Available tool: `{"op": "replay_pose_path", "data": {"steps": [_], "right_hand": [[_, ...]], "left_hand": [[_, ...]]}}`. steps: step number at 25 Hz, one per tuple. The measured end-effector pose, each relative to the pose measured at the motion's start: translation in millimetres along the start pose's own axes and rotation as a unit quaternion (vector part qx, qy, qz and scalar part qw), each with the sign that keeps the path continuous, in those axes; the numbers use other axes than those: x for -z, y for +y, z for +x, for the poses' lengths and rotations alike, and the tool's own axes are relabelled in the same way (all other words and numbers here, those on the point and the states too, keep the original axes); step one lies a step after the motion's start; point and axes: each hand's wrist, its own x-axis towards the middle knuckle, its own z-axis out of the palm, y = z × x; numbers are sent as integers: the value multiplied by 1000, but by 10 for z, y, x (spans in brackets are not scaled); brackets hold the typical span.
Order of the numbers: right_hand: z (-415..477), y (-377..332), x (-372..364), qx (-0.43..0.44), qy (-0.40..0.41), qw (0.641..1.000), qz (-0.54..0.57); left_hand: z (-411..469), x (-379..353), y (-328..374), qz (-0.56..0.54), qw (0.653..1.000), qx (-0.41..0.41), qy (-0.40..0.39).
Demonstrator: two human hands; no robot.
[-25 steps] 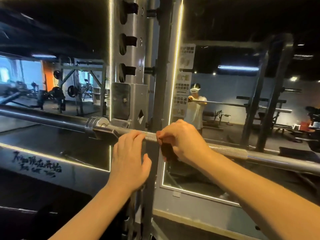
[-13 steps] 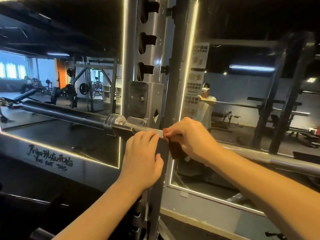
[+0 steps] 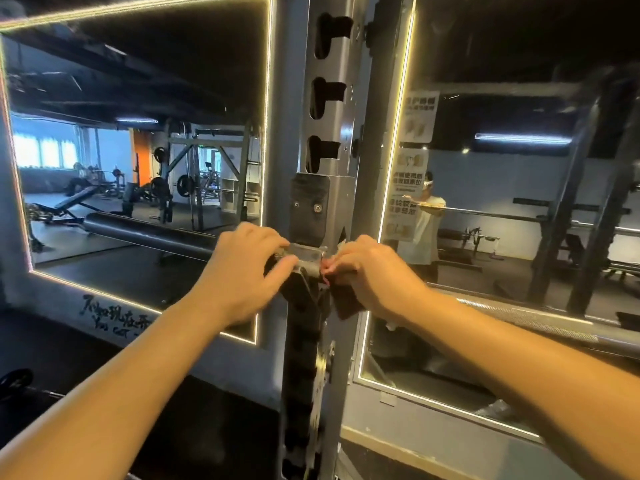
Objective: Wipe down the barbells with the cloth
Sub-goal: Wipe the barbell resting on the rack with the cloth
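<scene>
Two grips on barbell resting in rack hook | left grip curled over it | right grip clutching cloth round shaft | I should squeeze firmly, twist, slide along knurling.

Arms extended forward; left hand, right hand close together, fingers curled (palms down).
</scene>
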Motion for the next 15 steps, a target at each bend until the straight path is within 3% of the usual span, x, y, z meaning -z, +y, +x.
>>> {"op": "replay_pose_path", "data": {"steps": [2,4,6,9,11,15], "right_hand": [[-131,29,159,11,-59,994,-95],[-16,16,200,-22,-121,970,-208],[333,-130,98,-26,-170,954,-245],[658,-247,-131,18,-141,975,-171],[515,-78,-97,47,-92,988,-113],[108,416,108,42,-66,995,-67]], "left_hand": [[86,64,-170,-34,998,41,35],[145,85,-349,-22,997,76,-6],[153,68,-462,-12,996,75,-46],[157,67,-499,-31,996,74,-43],[187,72,-480,-56,994,87,-36],[235,49,-268,-75,987,137,-36]]}}
